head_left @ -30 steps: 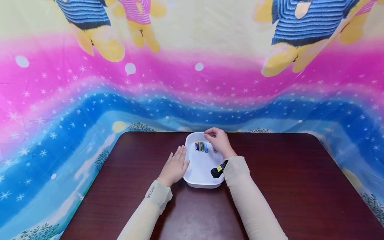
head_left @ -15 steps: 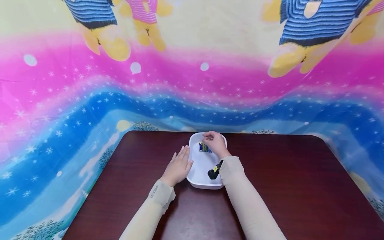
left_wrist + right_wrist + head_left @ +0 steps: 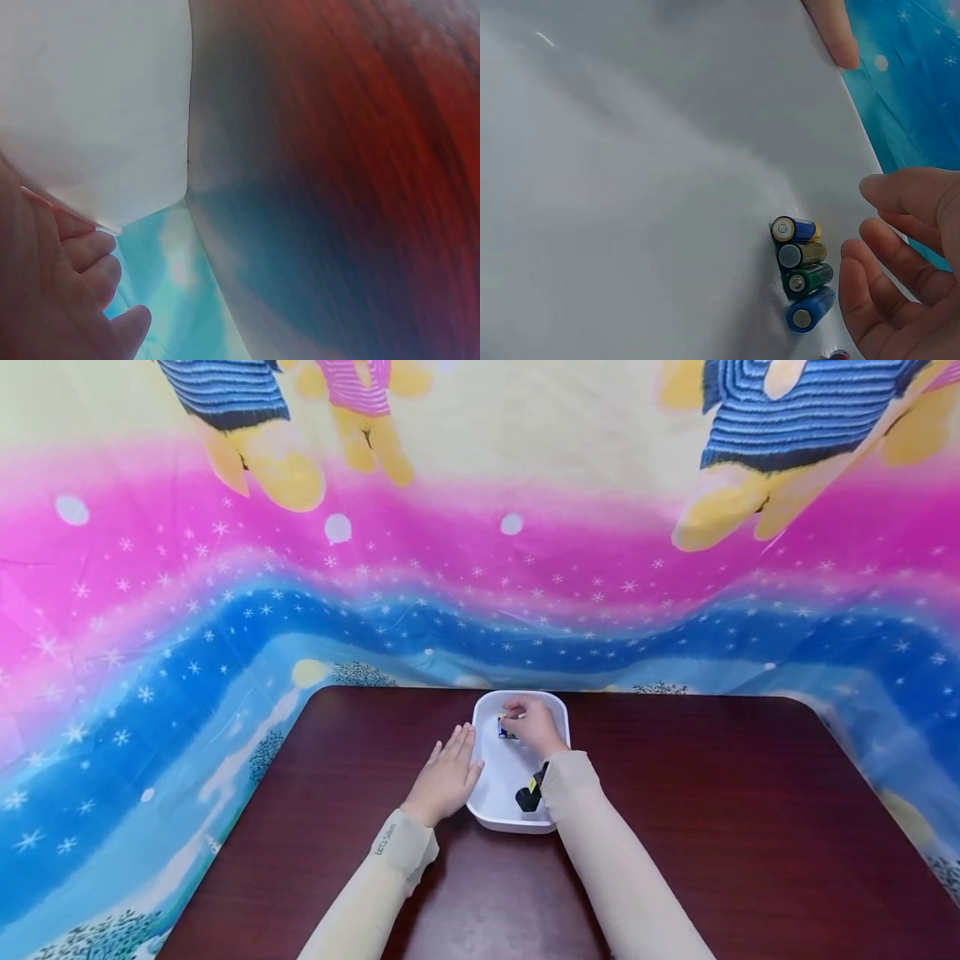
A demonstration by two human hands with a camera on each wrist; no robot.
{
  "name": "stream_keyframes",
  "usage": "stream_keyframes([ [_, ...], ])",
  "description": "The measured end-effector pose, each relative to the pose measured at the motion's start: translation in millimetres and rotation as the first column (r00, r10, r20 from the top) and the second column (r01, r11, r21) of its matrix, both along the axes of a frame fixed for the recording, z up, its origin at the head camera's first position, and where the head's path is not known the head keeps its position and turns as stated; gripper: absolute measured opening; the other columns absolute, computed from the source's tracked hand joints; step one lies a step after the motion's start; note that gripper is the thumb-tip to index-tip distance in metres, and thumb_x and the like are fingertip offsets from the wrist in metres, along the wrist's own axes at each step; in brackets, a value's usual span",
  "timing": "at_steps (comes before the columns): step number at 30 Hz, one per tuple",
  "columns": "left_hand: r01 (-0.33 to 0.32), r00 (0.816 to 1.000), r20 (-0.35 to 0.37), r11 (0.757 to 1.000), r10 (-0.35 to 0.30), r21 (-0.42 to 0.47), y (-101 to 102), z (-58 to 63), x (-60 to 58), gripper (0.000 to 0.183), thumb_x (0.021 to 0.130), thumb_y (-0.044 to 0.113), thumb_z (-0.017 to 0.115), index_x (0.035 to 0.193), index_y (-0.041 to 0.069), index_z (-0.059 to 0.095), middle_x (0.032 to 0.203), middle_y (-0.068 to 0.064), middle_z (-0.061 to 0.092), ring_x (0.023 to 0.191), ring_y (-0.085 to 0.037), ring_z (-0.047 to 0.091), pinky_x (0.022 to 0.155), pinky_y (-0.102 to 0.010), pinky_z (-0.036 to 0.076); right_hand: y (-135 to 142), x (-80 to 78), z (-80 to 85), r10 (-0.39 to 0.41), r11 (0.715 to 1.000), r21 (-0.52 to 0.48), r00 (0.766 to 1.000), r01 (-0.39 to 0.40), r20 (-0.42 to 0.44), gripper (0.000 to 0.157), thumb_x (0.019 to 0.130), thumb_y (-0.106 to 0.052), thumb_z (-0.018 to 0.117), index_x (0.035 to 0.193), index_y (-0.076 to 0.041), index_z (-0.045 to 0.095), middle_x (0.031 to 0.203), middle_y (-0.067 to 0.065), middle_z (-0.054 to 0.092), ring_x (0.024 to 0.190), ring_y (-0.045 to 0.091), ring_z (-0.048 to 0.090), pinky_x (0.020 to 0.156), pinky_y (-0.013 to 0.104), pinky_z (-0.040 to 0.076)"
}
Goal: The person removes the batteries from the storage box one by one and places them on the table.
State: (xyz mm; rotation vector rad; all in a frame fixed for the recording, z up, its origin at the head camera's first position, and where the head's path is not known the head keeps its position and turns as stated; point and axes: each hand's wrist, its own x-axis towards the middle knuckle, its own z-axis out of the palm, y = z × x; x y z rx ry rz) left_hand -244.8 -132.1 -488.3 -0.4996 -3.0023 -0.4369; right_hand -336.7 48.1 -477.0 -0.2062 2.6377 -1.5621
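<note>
A white plastic tray (image 3: 498,785) stands on the table, with my left hand (image 3: 441,781) laid along its left side, fingers straight and touching the rim. In the left wrist view, fingertips (image 3: 105,277) show beside the tray's outer wall. Inside the tray, near its far end, lies a row of batteries: a blue one with a yellow end (image 3: 804,229), an olive-gold one (image 3: 811,255), a green one (image 3: 815,278) and a light blue one (image 3: 819,304). My right hand (image 3: 536,727) hovers over this row, fingers loosely bent and thumb apart, holding nothing.
A reddish battery end (image 3: 841,355) peeks in at the bottom of the right wrist view. The black wrist camera (image 3: 528,795) hangs over the tray's near half. Behind the dark wooden table (image 3: 712,827) hangs a printed cloth (image 3: 480,577).
My right hand has moved left and slightly nearer, from the tray's right side to above the batteries, now covering most of them in the head view. My left hand stays at the rim.
</note>
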Motion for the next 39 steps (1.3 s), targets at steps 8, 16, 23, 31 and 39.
stream_keyframes([
  [8,0.013,1.0,-0.027,1.0,-0.014,-0.006,-1.3,-1.0,0.7,0.059,0.102,0.035,0.034,0.15,0.004,0.018,0.155,-0.009,0.02,0.142,-0.023,0.014,0.111,-0.049,0.019,-4.9,-5.6,-7.1,0.02,0.998,0.052,1.0,-0.019,-0.017,0.031,0.083,-0.008,0.07,0.113,-0.001,0.064,0.099,0.014,0.064,0.086,0.023,0.06,0.072,0.036,0.051],
  [16,0.019,0.999,-0.034,1.0,-0.02,-0.016,-0.8,-2.7,0.0,0.06,0.102,0.038,0.03,0.15,0.003,0.019,0.154,-0.01,0.02,0.142,-0.023,0.014,0.112,-0.047,0.018,-7.3,-10.6,-15.4,0.038,0.993,0.115,0.998,-0.033,-0.046,0.037,0.08,-0.004,0.072,0.115,0.003,0.063,0.103,0.018,0.065,0.093,0.025,0.06,0.082,0.039,0.05],
  [23,0.019,0.999,-0.025,1.0,-0.02,-0.021,-0.2,-2.4,-0.2,0.061,0.102,0.039,0.029,0.15,0.004,0.016,0.155,-0.009,0.018,0.142,-0.022,0.014,0.112,-0.047,0.017,-8.5,-11.9,-16.0,0.043,0.988,0.153,0.997,-0.032,-0.07,0.037,0.077,-0.003,0.074,0.112,0.003,0.065,0.102,0.016,0.065,0.093,0.025,0.059,0.084,0.042,0.049],
  [31,0.019,0.999,-0.03,1.0,-0.019,-0.012,0.1,-1.6,-0.1,0.06,0.102,0.038,0.03,0.15,0.004,0.017,0.155,-0.009,0.019,0.143,-0.021,0.012,0.112,-0.048,0.019,-7.7,-17.1,-23.2,0.033,0.987,0.157,0.996,-0.019,-0.083,0.037,0.075,-0.006,0.077,0.11,0.0,0.066,0.101,0.015,0.066,0.091,0.024,0.06,0.081,0.043,0.05],
  [39,0.013,0.999,-0.035,1.0,-0.013,-0.009,-0.8,-1.2,0.5,0.06,0.102,0.037,0.031,0.15,0.004,0.017,0.155,-0.01,0.02,0.143,-0.021,0.012,0.112,-0.047,0.017,-8.9,-18.3,-25.1,0.036,0.982,0.186,0.997,-0.023,-0.064,0.036,0.074,-0.008,0.078,0.108,-0.003,0.068,0.096,0.011,0.067,0.083,0.021,0.059,0.075,0.039,0.051],
])
